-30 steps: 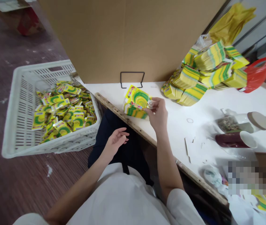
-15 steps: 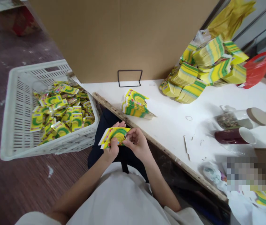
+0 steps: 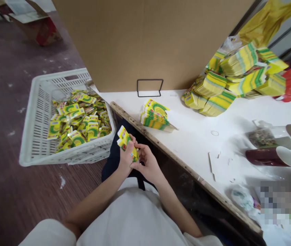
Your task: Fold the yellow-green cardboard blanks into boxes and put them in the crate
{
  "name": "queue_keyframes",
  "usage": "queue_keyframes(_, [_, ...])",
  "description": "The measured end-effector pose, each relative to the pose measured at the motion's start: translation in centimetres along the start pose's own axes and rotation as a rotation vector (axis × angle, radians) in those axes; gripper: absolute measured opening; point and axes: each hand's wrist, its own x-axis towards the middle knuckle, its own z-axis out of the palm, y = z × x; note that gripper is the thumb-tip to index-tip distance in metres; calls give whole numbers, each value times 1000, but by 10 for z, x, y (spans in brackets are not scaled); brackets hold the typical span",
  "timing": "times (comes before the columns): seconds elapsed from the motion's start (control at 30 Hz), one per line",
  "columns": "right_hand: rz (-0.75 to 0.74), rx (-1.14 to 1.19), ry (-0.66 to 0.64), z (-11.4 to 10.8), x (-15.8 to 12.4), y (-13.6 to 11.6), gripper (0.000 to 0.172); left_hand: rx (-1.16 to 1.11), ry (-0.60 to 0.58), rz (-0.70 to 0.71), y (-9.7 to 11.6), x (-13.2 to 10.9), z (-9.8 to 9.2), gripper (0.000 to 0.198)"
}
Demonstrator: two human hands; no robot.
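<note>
Watching remotely, I see the left hand [image 3: 126, 157] clamped on a yellow-green carton [image 3: 123, 136] over the lap [image 3: 108, 168]; the right hand [image 3: 147, 163] curls at the carton's lower end, grip unclear. Squeezing too hard could crease it.

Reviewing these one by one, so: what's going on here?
The person's left hand holds a yellow-and-green carton, with the right hand at its lower end. A stack of similar cartons lies on the white table, and a white crate of yellow-and-green packs stands to the left.
</note>
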Motion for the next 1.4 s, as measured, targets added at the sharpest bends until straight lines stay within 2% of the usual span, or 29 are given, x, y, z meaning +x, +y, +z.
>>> queue_keyframes(0.13, [1, 19, 79, -9, 6, -5, 50, 229, -66, 46, -5, -4, -6, 46])
queue_keyframes(0.23, [7, 64, 63, -10, 9, -11, 50, 300, -56, 60, -5, -6, -5, 44])
queue_keyframes(0.37, [47, 211, 78, -2, 8, -12, 53, 265, 34, 49, -6, -6, -2, 40])
queue_keyframes(0.53, [94, 369, 49, 0, 6, -12, 54, 207, -16, 47, -10, -10, -4, 36])
queue_keyframes(0.63, [100, 377, 21, -3, 6, -14, 55, 194, 3, 27, -11, -12, -4, 37])
queue_keyframes(0.77, [127, 344, 40, -6, 4, -15, 60, 208, -35, 45, -12, -13, -4, 37])
queue_keyframes(0.9, [129, 398, 126, -7, 2, -13, 56, 184, -98, 89, -10, -10, -5, 54])
queue_keyframes(0.97, [126, 442, 157, -9, 2, -13, 57, 122, -152, 46, -7, -8, -4, 66])
queue_keyframes(1.03, [128, 462, 165, -11, 3, -14, 59, 97, -181, -39, -4, -8, -2, 66])
queue_keyframes(1.17, [133, 455, 144, -13, 4, -15, 59, 115, -143, -98, -2, -6, 1, 48])
queue_keyframes(1.3, [135, 420, 156, -15, 3, -11, 55, 98, -57, -85, -1, -3, 1, 42])
queue_keyframes(1.4, [73, 284, 207, -17, 3, -6, 45, 101, 2, -82, 0, -1, 0, 41])
